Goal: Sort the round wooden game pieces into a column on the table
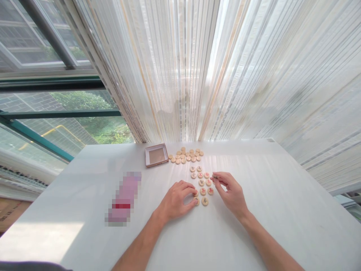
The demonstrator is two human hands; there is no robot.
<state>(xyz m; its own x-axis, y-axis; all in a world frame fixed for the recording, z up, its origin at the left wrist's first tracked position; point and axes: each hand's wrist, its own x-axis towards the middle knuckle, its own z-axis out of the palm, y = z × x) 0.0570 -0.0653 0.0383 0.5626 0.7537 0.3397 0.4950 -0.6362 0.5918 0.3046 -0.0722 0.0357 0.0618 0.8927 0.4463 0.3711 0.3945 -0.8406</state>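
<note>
Round wooden Chinese chess pieces with red or black characters lie face up in short rows between my hands, among them a red piece (203, 191) and a black piece (205, 201). My left hand (176, 199) rests at the left edge of these rows. Its curved index finger and thumb close around two pieces at the row ends, a red one (196, 192) and a partly covered one (197, 201). On the right side, my right hand (229, 192) pinches a Chinese chess piece (216, 177) between thumb and fingertips, tilted, just right of the upper rows.
Several blank-side-up pieces (183, 156) lie in a group at the back of the white table (267, 233). Beside them stands an open shallow box (146, 161). A pixelated pinkish item (125, 197) lies at the left. Behind hangs a striped curtain (180, 75), with a window at left.
</note>
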